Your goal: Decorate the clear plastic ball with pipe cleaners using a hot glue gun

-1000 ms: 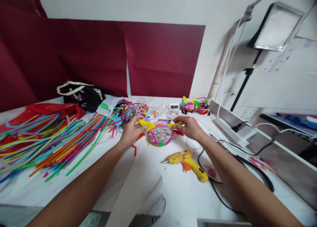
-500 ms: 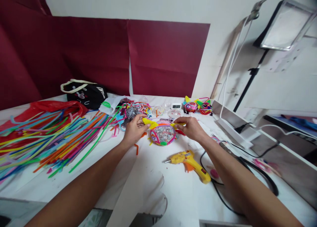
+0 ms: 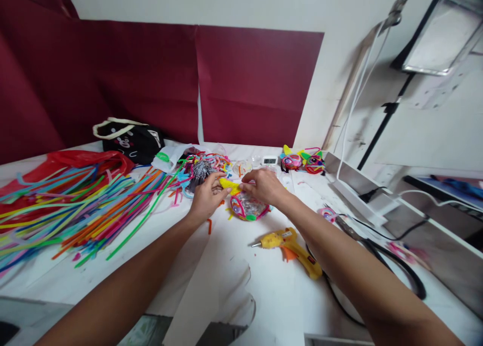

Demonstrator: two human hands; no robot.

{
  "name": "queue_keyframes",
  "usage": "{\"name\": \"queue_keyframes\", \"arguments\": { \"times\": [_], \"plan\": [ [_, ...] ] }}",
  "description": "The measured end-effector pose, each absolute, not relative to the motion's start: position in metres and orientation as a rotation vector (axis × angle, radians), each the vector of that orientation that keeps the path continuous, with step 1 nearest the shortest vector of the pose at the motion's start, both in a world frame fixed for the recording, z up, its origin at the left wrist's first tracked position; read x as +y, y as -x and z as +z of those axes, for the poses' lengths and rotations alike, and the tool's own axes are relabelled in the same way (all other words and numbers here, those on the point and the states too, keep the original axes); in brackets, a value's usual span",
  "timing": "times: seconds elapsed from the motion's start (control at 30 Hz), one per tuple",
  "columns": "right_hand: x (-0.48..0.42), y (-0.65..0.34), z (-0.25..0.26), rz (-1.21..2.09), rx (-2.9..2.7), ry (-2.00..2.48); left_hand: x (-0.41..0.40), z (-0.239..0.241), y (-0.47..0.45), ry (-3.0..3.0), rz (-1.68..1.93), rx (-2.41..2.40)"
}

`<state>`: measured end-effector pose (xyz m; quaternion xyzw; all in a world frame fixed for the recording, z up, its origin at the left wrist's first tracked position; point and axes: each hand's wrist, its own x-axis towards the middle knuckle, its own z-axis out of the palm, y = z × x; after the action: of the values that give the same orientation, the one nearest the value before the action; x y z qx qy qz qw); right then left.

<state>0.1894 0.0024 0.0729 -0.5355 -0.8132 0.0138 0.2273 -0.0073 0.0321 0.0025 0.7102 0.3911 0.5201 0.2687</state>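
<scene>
A round clear craft piece filled with glittery bits and edged in pink pipe cleaner lies on the white table. A yellow pipe cleaner runs along its top edge. My left hand pinches the left end of that yellow pipe cleaner. My right hand lies over the top of the craft piece, fingers closed on the yellow pipe cleaner close to my left hand.
A yellow glue gun with a black cord lies just right of the piece. A big heap of coloured pipe cleaners covers the left. A black bag, finished craft pieces, a power strip and a lamp stand line the back and right.
My right hand has slid left along the yellow pipe cleaner, from the right edge of the craft piece to just beside my left hand. The left hand stays put.
</scene>
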Motion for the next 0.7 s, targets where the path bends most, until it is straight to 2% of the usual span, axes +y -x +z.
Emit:
{"name": "queue_keyframes", "arguments": {
  "times": [0.47,0.7],
  "plan": [
    [0.013,-0.180,0.067,0.155,-2.209,1.438,0.031,-0.005,0.002,-1.793,1.335,0.967],
    [0.014,-0.184,0.060,0.210,-2.173,1.392,0.033,-0.023,-0.008,-1.687,1.117,0.795]
  ]
}}
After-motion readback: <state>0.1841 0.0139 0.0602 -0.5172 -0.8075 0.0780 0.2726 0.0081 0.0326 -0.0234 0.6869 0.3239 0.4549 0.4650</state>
